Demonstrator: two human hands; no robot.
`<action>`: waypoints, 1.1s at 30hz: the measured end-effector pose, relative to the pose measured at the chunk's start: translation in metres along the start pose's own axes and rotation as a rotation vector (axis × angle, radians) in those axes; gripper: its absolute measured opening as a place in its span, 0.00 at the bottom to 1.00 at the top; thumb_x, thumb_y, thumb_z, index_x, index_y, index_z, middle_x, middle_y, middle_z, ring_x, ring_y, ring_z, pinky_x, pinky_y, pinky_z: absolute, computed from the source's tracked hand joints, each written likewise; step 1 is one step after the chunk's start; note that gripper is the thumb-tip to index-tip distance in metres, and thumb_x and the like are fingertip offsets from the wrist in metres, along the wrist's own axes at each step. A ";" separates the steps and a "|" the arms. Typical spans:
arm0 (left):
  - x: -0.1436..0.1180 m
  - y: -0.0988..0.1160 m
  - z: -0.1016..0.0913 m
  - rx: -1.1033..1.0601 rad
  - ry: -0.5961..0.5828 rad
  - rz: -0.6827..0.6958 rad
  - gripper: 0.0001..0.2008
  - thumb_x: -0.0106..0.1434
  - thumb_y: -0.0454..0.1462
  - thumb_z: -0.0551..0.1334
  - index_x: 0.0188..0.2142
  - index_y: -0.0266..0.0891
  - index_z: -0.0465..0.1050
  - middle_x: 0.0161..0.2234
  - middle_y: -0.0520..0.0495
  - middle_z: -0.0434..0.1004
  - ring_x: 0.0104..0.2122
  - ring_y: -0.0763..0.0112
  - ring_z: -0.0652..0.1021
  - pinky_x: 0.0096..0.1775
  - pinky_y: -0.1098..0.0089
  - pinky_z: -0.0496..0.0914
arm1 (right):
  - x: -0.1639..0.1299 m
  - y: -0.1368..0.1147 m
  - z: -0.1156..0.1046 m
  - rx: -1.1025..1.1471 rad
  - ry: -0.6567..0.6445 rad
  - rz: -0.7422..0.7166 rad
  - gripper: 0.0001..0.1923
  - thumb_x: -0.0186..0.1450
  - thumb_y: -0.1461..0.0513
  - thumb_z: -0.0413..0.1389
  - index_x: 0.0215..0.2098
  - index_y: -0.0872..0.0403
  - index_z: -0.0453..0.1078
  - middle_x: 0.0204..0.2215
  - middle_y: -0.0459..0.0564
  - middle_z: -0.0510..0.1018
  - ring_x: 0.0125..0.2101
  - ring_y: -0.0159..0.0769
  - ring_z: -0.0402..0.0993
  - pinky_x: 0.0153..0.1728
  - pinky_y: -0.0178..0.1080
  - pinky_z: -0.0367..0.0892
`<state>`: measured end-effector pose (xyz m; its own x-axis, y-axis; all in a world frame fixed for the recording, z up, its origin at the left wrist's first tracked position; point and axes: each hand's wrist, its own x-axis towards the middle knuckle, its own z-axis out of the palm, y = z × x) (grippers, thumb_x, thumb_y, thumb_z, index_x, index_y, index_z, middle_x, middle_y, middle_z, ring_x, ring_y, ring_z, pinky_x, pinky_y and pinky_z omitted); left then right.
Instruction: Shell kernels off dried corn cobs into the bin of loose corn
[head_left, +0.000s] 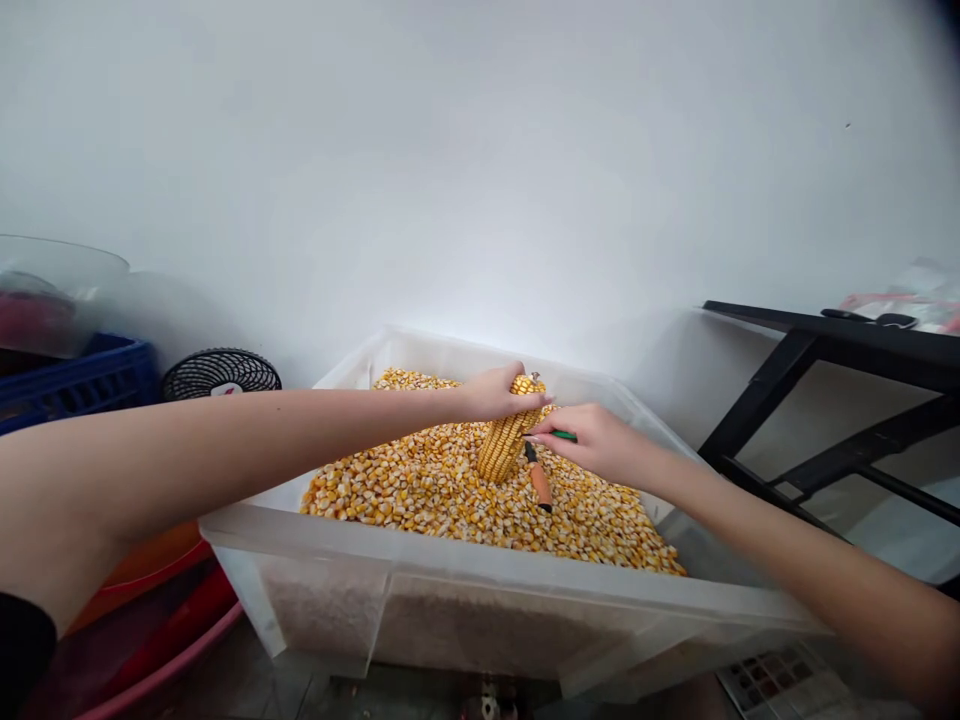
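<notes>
An ear of corn (501, 447) stands tilted over a bed of loose corn kernels (427, 490), its lower end resting on them. My left hand (501, 392) is closed round its upper part. A small metal piece shows at the top of the ear. My right hand (592, 437) pinches a thin tool with a green handle (564, 436), its tip at the ear's right side. Just below lies a second tool with a wooden handle (540, 485) and a dark upper part, on the kernels. The kernels fill much of a translucent plastic bin (495, 555).
A white wall (480, 180) rises behind the bin. To the left are a blue crate (90, 370), a black round fan grille (221, 372) and a red basin (165, 640). A black folding-frame table (825, 345) stands at the right, with items on top.
</notes>
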<state>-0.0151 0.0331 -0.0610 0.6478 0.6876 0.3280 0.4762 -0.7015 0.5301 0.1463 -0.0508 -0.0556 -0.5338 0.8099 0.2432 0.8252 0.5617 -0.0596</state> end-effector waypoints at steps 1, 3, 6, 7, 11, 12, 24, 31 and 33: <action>0.001 0.000 0.001 0.009 -0.004 0.014 0.27 0.50 0.58 0.51 0.38 0.38 0.60 0.30 0.47 0.71 0.31 0.66 0.71 0.32 0.68 0.62 | 0.002 -0.001 -0.004 0.026 -0.023 0.023 0.11 0.61 0.61 0.48 0.31 0.56 0.71 0.28 0.48 0.76 0.27 0.30 0.68 0.29 0.34 0.59; 0.002 0.000 0.002 0.023 -0.011 0.018 0.26 0.51 0.56 0.52 0.38 0.38 0.60 0.30 0.47 0.71 0.31 0.66 0.71 0.31 0.68 0.62 | 0.007 -0.001 -0.011 0.085 -0.062 0.065 0.10 0.60 0.60 0.50 0.31 0.56 0.71 0.27 0.48 0.75 0.26 0.29 0.66 0.27 0.33 0.58; 0.002 -0.001 0.000 0.023 -0.011 0.012 0.22 0.53 0.53 0.52 0.38 0.38 0.59 0.31 0.47 0.71 0.32 0.66 0.71 0.31 0.68 0.63 | 0.012 0.001 -0.017 0.127 -0.102 0.088 0.10 0.59 0.58 0.51 0.30 0.56 0.70 0.24 0.46 0.74 0.23 0.27 0.64 0.25 0.32 0.56; 0.001 -0.001 -0.001 0.016 -0.014 0.015 0.21 0.53 0.52 0.52 0.38 0.38 0.60 0.32 0.47 0.71 0.32 0.66 0.71 0.32 0.68 0.63 | 0.013 0.001 -0.018 0.106 -0.100 0.083 0.11 0.59 0.57 0.51 0.30 0.56 0.69 0.23 0.46 0.73 0.23 0.27 0.63 0.24 0.32 0.55; -0.001 -0.001 -0.006 -0.031 -0.035 0.018 0.23 0.53 0.54 0.52 0.38 0.38 0.61 0.32 0.48 0.70 0.33 0.67 0.71 0.33 0.68 0.63 | 0.007 0.001 -0.015 -0.149 -0.023 0.040 0.13 0.61 0.54 0.49 0.28 0.55 0.68 0.23 0.46 0.72 0.23 0.29 0.63 0.24 0.33 0.52; -0.001 0.000 -0.006 -0.044 -0.039 0.012 0.23 0.53 0.55 0.52 0.37 0.39 0.61 0.31 0.48 0.70 0.33 0.67 0.71 0.33 0.69 0.63 | 0.005 0.000 -0.013 -0.224 -0.009 0.021 0.14 0.62 0.55 0.47 0.27 0.55 0.67 0.23 0.47 0.72 0.23 0.29 0.63 0.25 0.34 0.51; -0.001 -0.004 -0.008 -0.266 -0.096 -0.133 0.20 0.53 0.53 0.54 0.36 0.40 0.59 0.25 0.51 0.65 0.26 0.72 0.69 0.23 0.74 0.63 | -0.005 -0.005 0.011 -0.445 0.083 -0.076 0.16 0.65 0.58 0.42 0.24 0.56 0.62 0.22 0.47 0.70 0.24 0.30 0.64 0.27 0.35 0.50; 0.001 -0.009 -0.006 -0.288 -0.108 -0.114 0.23 0.52 0.55 0.54 0.37 0.40 0.59 0.26 0.51 0.65 0.26 0.72 0.69 0.23 0.75 0.64 | -0.008 -0.006 0.011 -0.459 0.117 -0.107 0.15 0.65 0.60 0.42 0.24 0.56 0.62 0.22 0.47 0.70 0.24 0.30 0.64 0.26 0.36 0.50; 0.001 -0.008 -0.006 -0.285 -0.100 -0.121 0.22 0.52 0.55 0.54 0.36 0.40 0.59 0.26 0.51 0.65 0.26 0.72 0.69 0.22 0.75 0.63 | -0.008 -0.006 0.010 -0.454 0.116 -0.107 0.15 0.65 0.60 0.42 0.24 0.56 0.63 0.22 0.47 0.70 0.24 0.30 0.64 0.26 0.36 0.50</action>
<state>-0.0221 0.0404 -0.0601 0.6589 0.7309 0.1780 0.3770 -0.5256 0.7627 0.1438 -0.0587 -0.0668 -0.6171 0.7129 0.3329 0.7779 0.4892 0.3943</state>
